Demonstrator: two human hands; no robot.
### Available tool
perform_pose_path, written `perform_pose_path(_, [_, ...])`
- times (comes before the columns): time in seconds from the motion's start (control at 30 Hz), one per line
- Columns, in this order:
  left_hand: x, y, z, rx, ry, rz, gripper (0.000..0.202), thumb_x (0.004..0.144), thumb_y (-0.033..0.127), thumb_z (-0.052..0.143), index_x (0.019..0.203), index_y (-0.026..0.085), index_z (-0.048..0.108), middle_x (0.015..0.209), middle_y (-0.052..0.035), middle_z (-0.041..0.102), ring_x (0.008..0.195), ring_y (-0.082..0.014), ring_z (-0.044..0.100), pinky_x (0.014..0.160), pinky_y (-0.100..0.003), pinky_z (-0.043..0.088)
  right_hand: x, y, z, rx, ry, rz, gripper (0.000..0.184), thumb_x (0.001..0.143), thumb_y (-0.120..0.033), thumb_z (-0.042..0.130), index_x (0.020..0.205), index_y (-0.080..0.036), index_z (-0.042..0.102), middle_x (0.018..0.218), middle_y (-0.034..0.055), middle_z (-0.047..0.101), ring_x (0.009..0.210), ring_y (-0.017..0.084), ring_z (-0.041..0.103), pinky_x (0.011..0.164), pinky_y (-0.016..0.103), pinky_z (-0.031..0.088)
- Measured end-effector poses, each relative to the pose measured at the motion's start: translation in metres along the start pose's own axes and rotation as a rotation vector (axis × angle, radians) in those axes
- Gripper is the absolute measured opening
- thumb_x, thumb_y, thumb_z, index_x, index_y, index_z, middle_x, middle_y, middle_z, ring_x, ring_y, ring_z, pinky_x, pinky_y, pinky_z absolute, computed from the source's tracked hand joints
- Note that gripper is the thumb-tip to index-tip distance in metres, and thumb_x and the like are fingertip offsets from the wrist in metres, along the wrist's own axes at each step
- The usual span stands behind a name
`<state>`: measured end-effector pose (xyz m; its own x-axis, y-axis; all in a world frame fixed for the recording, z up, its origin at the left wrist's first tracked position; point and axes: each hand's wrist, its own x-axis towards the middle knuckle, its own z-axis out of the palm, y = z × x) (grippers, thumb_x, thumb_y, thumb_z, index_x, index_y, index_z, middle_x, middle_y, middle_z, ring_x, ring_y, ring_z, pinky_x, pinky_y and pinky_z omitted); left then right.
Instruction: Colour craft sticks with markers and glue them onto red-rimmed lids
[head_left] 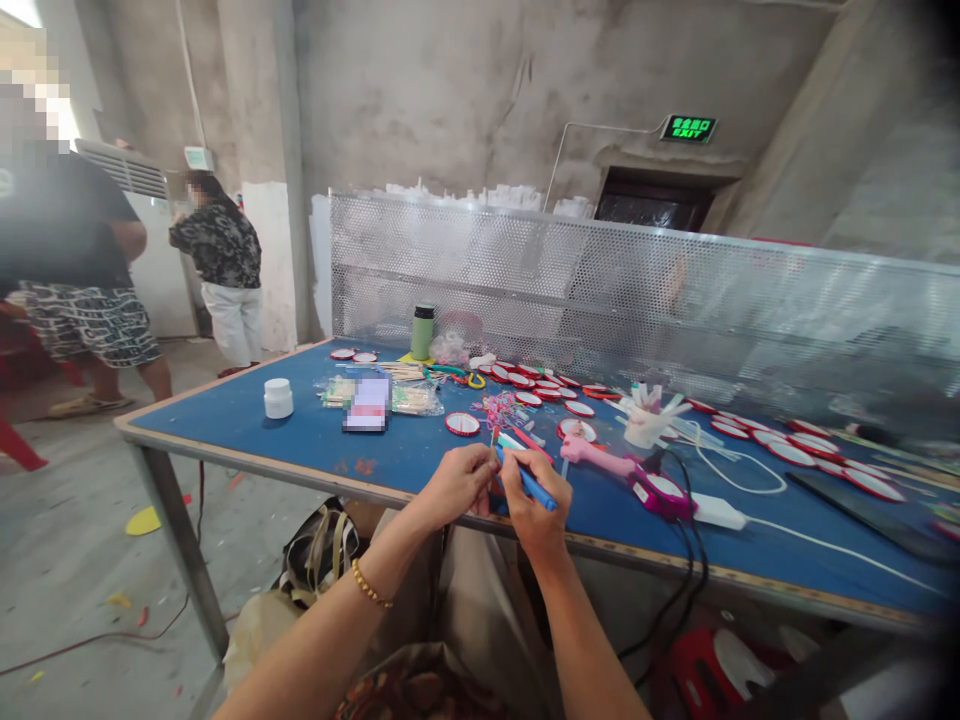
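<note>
My right hand (pixel 538 492) is closed around a blue pen (pixel 534 484), its tip end pointing toward my left hand. The fingers of my left hand (pixel 463 480) are pinched together just beside it, at the front edge of the blue table (pixel 300 440). A small reddish piece shows at the left fingertips, but I cannot make out what it is. Just beyond the hands are a red-rimmed white disc (pixel 462 424) and a tangle of thin pink and coloured strands (pixel 501 408). To the right of my right hand lies a pink and purple device (pixel 656 493).
On the left stand a white jar (pixel 277 399) and a phone (pixel 368 404) on bagged sticks. Farther back are a green bottle (pixel 422 335) and several red-rimmed discs (pixel 517 378). A white cup (pixel 645 428) of sticks stands right, near cables. Two people stand beyond the table.
</note>
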<state>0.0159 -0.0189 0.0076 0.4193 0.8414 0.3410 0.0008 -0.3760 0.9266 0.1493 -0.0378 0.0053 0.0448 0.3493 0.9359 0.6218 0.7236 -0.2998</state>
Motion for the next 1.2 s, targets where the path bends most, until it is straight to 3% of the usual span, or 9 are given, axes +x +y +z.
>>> perform_pose_path(0.3, [-0.0003, 0.0015, -0.0003, -0.008, -0.015, -0.005, 0.032, 0.09, 0.046, 0.048, 0.072, 0.019, 0.05, 0.042, 0.0045, 0.052, 0.035, -0.0117, 0.049, 0.038, -0.02, 0.036, -0.0022, 0.0017, -0.0011, 0.01, 0.034, 0.055, 0.012, 0.09, -0.022, 0.057, 0.08, -0.019, 0.063, 0.069, 0.0015, 0.067, 0.058, 0.013, 0.062, 0.06, 0.025, 0.051])
perform_pose_path(1.2, [0.0006, -0.0018, 0.0, -0.004, -0.016, 0.023, 0.034, 0.09, 0.048, 0.048, 0.072, 0.02, 0.049, 0.043, 0.0055, 0.051, 0.034, -0.0115, 0.049, 0.038, -0.02, 0.034, -0.0002, -0.0016, -0.0017, -0.002, 0.014, 0.017, 0.014, 0.09, -0.019, 0.057, 0.076, -0.019, 0.059, 0.061, -0.0015, 0.061, 0.052, 0.012, 0.057, 0.056, 0.023, 0.046])
